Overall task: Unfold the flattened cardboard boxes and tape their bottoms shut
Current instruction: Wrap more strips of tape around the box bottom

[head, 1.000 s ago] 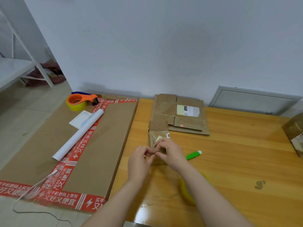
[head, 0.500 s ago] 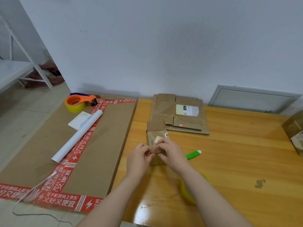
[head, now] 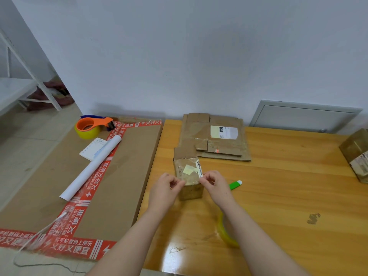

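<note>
Left fingers (head: 177, 183): I see the thumb and forefinger pressed together, pinching one end of a thin glossy tape strip (head: 192, 181); the other fingers curl under.
Right fingers (head: 206, 179): the same pinch on the strip's other end, at the box's near right corner.
Left hand (head: 164, 191): knuckles up, just left of the box.
Right hand (head: 216, 185): knuckles up, just right of the box.
Small box (head: 189, 172): brown corrugated card standing as a squat block on the table between my two hands. Its top is shiny, with a pale sticker, and one ragged flap lies open on the far side.
Tape roll (head: 228, 234): a translucent yellow ring, flat on the table and partly hidden under the right forearm.
Green object (head: 235, 184): short plastic stick with a white tip, beside the right hand. I cannot tell what it is.
Flattened boxes (head: 217, 140): a creased, layered cardboard stack with a white label, behind the small box by the wall.
Table (head: 288, 196): glossy orange wood with visible grain.
Large carton (head: 123, 176): flat brown slab left of the table, edged in red printed tape.
On the carton: a white paper roll (head: 93, 166), a spiral notepad (head: 92, 149) and an orange tape dispenser (head: 90, 126).
Far right: another cardboard box (head: 356, 154), cut off by the frame edge.
</note>
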